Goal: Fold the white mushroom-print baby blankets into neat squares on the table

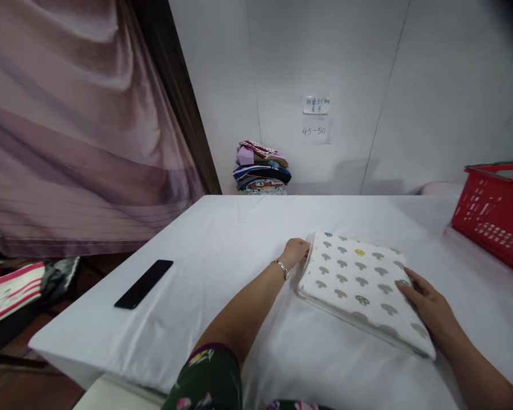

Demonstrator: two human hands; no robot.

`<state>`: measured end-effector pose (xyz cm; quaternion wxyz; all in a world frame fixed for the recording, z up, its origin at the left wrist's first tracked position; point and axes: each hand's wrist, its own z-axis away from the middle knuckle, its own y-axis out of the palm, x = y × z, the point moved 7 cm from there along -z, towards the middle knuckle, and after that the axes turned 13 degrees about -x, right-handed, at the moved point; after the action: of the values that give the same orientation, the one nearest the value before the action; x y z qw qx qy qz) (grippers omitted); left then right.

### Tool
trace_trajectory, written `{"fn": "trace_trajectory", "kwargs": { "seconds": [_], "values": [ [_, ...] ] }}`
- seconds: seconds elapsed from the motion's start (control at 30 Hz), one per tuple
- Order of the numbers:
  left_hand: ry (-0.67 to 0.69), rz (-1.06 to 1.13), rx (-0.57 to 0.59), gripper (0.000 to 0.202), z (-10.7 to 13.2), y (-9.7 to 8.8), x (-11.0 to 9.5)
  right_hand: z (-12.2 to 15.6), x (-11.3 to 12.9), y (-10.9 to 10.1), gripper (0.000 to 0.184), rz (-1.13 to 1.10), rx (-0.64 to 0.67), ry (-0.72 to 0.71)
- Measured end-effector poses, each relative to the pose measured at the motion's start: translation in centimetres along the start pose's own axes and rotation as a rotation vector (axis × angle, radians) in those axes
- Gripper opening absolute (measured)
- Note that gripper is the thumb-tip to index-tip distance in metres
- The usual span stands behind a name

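A folded white cloth [350, 279] with a print of grey, yellow, green and blue mushrooms lies on the white-covered table [222, 250], its layers showing along the near edge. At its left edge is my left hand [296, 250], closed, with the fingertips partly hidden beside the folds. A silver bracelet [283, 269] circles that wrist. My right hand [425, 302] grips the opposite edge, the thumb and a finger lying over the top and the other fingers mostly out of sight.
To the left on the table lies a black phone [144, 284]. A stack of folded clothes [263, 168] stands by the back wall. The red basket [493, 216] is at the far right. A pinkish curtain [77, 131] hangs on the left, and paper notes [317, 117] are stuck to the wall.
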<state>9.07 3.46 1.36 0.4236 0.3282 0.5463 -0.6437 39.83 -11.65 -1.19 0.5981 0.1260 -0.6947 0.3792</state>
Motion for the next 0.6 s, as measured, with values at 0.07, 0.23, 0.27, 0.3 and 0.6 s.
{"fn": "trace_trajectory", "kwargs": {
  "seconds": [0.07, 0.23, 0.27, 0.3, 0.6],
  "values": [
    [0.044, -0.008, -0.053, 0.013, 1.0, -0.6, 0.1, 0.2, 0.2, 0.1, 0.067, -0.026, 0.008, 0.004],
    [0.164, -0.093, -0.164, 0.005, 2.3, -1.3, 0.0, 0.3, 0.4, 0.0, 0.067, -0.017, -0.003, -0.017],
    [0.178, -0.113, -0.175, 0.005, 2.3, -1.3, -0.1, 0.2, 0.4, -0.1, 0.066, 0.001, -0.006, -0.024],
    [0.187, -0.130, -0.181, 0.006, 2.4, -1.3, -0.2, 0.1, 0.3, -0.1, 0.066, 0.015, -0.009, -0.030],
    [0.159, -0.278, -0.136, 0.018, 2.9, -0.8, -1.2, 0.2, 0.6, -0.2, 0.067, 0.038, -0.039, -0.066]
  ]
}}
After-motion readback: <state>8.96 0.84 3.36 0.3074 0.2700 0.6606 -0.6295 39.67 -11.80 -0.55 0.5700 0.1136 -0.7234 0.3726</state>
